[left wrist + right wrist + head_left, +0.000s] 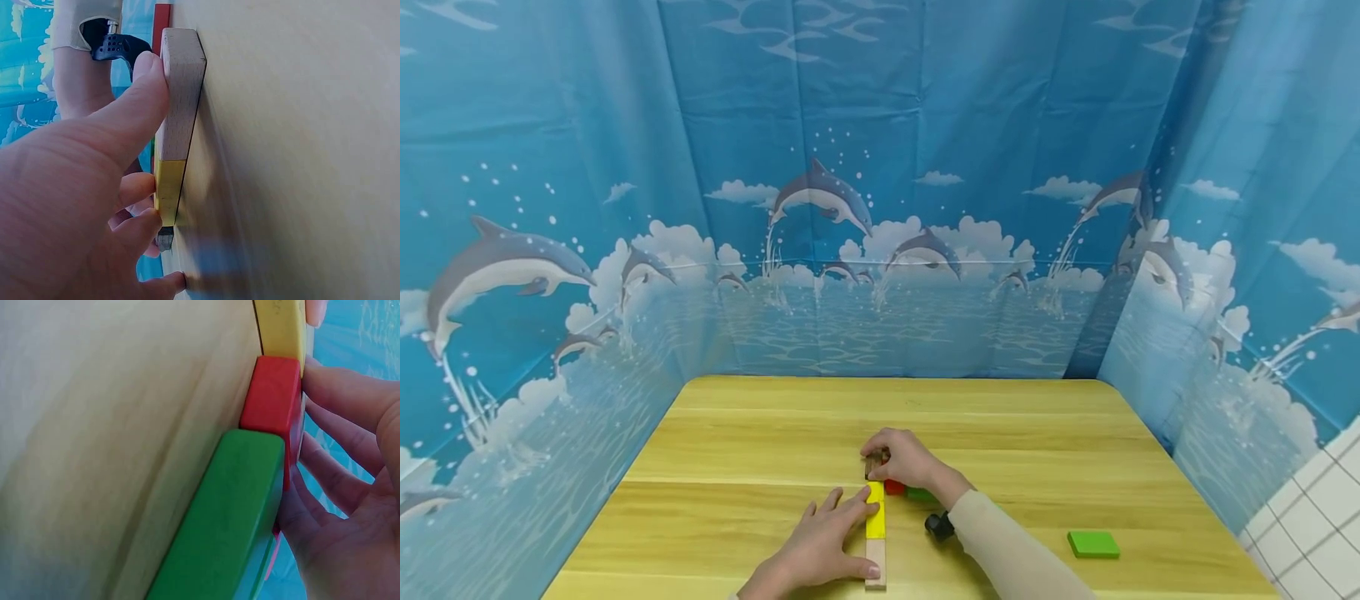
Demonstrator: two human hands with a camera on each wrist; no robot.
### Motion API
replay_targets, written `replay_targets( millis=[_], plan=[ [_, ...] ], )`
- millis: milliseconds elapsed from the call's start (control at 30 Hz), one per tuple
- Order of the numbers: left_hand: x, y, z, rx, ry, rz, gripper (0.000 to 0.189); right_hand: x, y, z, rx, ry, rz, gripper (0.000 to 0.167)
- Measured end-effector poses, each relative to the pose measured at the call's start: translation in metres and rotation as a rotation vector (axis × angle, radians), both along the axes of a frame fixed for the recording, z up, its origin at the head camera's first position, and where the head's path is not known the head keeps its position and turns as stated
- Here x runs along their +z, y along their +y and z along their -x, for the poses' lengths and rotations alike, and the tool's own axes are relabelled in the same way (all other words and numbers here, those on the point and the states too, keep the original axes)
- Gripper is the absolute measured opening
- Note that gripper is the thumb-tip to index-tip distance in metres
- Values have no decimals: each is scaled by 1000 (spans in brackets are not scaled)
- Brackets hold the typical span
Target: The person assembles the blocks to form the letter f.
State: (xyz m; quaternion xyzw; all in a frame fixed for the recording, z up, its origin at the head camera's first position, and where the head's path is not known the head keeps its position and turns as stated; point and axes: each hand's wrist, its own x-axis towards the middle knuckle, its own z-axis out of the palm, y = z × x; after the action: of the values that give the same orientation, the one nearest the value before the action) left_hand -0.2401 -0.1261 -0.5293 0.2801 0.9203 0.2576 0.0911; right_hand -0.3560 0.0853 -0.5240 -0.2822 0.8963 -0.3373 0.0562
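A plain wood block (876, 550) and yellow blocks (876, 518) lie end to end on the table, with a dark brown block (873, 463) at the far end of this line. My left hand (827, 540) rests along them, its thumb on the plain wood and fingertips at the yellow. With thumb and fingers, my right hand (908, 460) pinches the dark brown block from above. Beside the line, a red block (269, 394) sits against a green block (219, 512), both partly hidden under the right hand in the head view.
A lone light green block (1093, 544) lies to the right on the wooden table (737, 442). Behind and along the sides hangs a blue dolphin curtain (865, 325). A black wrist device (938, 527) shows beside the right sleeve (1011, 546).
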Motion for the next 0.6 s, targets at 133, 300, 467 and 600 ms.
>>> replay_targets(
  millis=[133,300,467,600],
  plan=[
    [2,0,0,-4,8,5,84,2,2,-1,3,1,-2,31],
    [-1,0,0,0,7,6,84,4,4,-4,6,10,-8,29],
    [-1,0,0,0,5,-7,84,3,5,-5,2,23,-23,28],
    [-2,1,1,4,1,-5,83,3,5,-6,0,15,-24,29]
  ],
)
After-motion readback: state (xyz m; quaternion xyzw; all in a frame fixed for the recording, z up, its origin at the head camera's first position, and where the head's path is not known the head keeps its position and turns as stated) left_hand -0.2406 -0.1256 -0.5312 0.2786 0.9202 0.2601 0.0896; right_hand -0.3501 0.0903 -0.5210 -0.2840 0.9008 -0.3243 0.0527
